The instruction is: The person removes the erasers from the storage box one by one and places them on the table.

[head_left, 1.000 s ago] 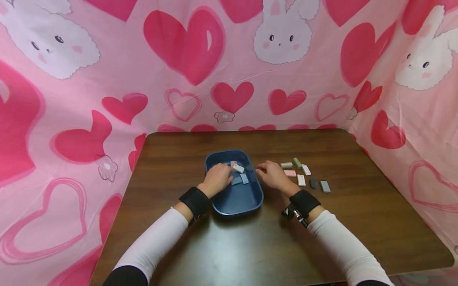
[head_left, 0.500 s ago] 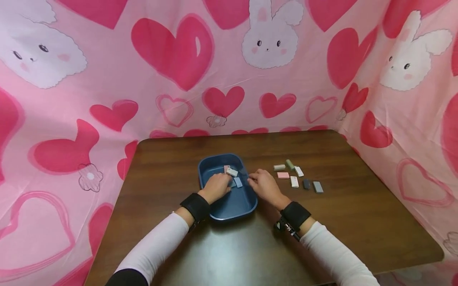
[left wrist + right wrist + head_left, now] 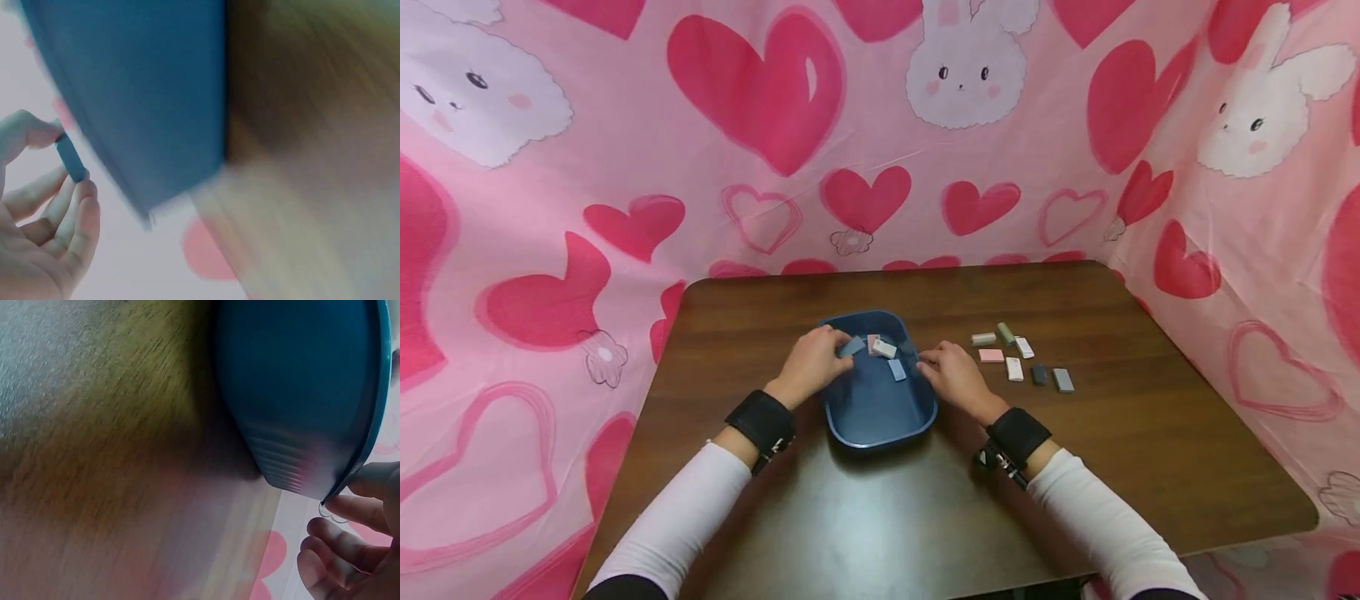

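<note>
My left hand [image 3: 811, 363] is over the left rim of the blue plastic tub [image 3: 880, 427], pinching a small blue-grey rectangular block [image 3: 70, 159] between thumb and fingertips. The left wrist view shows that block raised beside the tub's edge. Inside the tub lie a pink block [image 3: 873, 344], a white block [image 3: 884, 349] and a light blue block [image 3: 897, 370]. At the tub's right side, my right hand [image 3: 957, 377] pinches the rim between thumb and index finger, its other fingers loosely curled in the right wrist view.
Right of the tub, several small blocks lie on the brown wooden table [image 3: 1120, 467], among them a green one [image 3: 1006, 333], a pink one [image 3: 991, 356], a dark one [image 3: 1039, 374] and a grey one [image 3: 1063, 380]. A pink heart-patterned cloth [image 3: 880, 125] hangs behind.
My left hand has moved from inside the tub leftward and away from me to its left rim, bringing the blue-grey block up. My right hand stays at the right rim.
</note>
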### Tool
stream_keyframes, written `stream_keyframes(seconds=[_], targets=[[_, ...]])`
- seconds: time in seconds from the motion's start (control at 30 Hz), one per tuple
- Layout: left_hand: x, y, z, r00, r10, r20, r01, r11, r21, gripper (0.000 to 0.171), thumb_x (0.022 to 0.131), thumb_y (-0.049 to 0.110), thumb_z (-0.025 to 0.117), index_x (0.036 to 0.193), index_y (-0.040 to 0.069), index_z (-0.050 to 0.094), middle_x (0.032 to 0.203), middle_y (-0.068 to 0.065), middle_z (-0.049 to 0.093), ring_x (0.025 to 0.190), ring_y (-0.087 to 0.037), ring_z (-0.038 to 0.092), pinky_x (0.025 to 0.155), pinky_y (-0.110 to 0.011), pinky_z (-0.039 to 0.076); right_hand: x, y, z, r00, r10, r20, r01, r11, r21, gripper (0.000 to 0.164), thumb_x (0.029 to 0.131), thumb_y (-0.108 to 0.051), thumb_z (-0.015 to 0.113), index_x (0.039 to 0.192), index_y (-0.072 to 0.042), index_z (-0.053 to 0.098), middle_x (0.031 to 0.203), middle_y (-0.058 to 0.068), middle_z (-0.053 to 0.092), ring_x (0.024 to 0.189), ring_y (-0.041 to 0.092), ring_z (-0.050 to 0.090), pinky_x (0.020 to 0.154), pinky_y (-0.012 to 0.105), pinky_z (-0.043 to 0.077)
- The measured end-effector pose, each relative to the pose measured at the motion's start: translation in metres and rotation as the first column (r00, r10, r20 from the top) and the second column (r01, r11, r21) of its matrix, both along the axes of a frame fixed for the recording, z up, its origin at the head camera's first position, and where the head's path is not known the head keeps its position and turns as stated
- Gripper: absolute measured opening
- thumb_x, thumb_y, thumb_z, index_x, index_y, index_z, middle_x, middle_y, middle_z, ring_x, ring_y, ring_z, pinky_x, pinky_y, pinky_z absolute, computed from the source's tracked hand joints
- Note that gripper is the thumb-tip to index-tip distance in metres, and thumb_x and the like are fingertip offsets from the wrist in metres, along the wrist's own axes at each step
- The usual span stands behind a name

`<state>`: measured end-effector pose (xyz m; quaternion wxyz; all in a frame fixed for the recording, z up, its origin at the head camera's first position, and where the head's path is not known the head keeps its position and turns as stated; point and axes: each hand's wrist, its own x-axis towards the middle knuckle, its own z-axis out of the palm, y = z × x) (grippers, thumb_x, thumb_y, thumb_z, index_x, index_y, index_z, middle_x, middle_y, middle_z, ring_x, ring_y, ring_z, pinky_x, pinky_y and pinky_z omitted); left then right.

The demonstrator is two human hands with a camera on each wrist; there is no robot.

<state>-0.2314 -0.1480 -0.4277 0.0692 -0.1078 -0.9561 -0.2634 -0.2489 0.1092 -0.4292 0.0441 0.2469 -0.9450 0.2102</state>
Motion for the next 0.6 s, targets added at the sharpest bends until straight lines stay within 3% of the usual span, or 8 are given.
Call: stream_keyframes(seconds=[0.1,0.2,0.33,0.4,0.6], targets=[[0.009,-0.033,0.001,0.992,0.123,-0.023,-0.122,0.991,0.050,0.032,0.083,0.018,0.073,0.110,0.000,0.070,0.097,-0.016,0.066,0.088,-0.029,0.059,0.079,-0.043,0.051,-0.001,0.001,0.002,1.000,0.015,-0.004,-0.015,1.000,-0.019,0.025,0.091,-0.019,0.067,0.107,-0.001,0.074,0.088,0.013,0.065,0.079,0.025,0.056,0.070,0.037,0.046],[0.017,-0.057,-0.016,0.985,0.175,0.008,-0.175,0.984,0.027,0.032,0.082,0.016,0.072,0.108,-0.002,0.071,0.096,-0.018,0.067,0.087,-0.032,0.059,0.077,-0.044,0.048,-0.001,0.005,0.003,1.000,0.006,0.023,-0.005,0.999,-0.040,0.024,0.091,-0.017,0.067,0.107,0.000,0.074,0.086,0.013,0.064,0.077,0.023,0.056,0.068,0.035,0.046],[0.024,-0.076,-0.041,0.981,0.173,0.091,-0.169,0.984,-0.050,0.025,0.081,0.013,0.073,0.101,-0.003,0.073,0.093,-0.017,0.072,0.082,-0.031,0.062,0.073,-0.042,0.048,-0.002,0.006,0.005,0.998,0.006,0.063,-0.002,0.998,-0.065,0.024,0.091,-0.016,0.067,0.107,0.000,0.073,0.087,0.013,0.063,0.077,0.023,0.056,0.066,0.034,0.047],[0.026,-0.082,-0.047,0.980,0.164,0.114,-0.157,0.985,-0.070,0.020,0.081,0.013,0.074,0.095,-0.002,0.074,0.088,-0.015,0.073,0.076,-0.028,0.063,0.069,-0.040,0.048,-0.002,0.005,0.004,0.998,0.010,0.067,-0.006,0.998,-0.065,0.024,0.092,-0.017,0.066,0.107,0.000,0.073,0.087,0.013,0.063,0.077,0.023,0.057,0.066,0.033,0.047],[0.029,-0.090,-0.047,0.987,0.137,0.080,-0.127,0.985,-0.118,0.010,0.079,0.011,0.077,0.080,0.002,0.074,0.074,-0.010,0.070,0.065,-0.024,0.060,0.062,-0.039,0.047,-0.003,-0.002,0.002,0.998,-0.001,0.066,0.006,0.997,-0.077,0.024,0.092,-0.017,0.066,0.107,-0.001,0.073,0.087,0.013,0.062,0.077,0.023,0.057,0.065,0.033,0.047]])
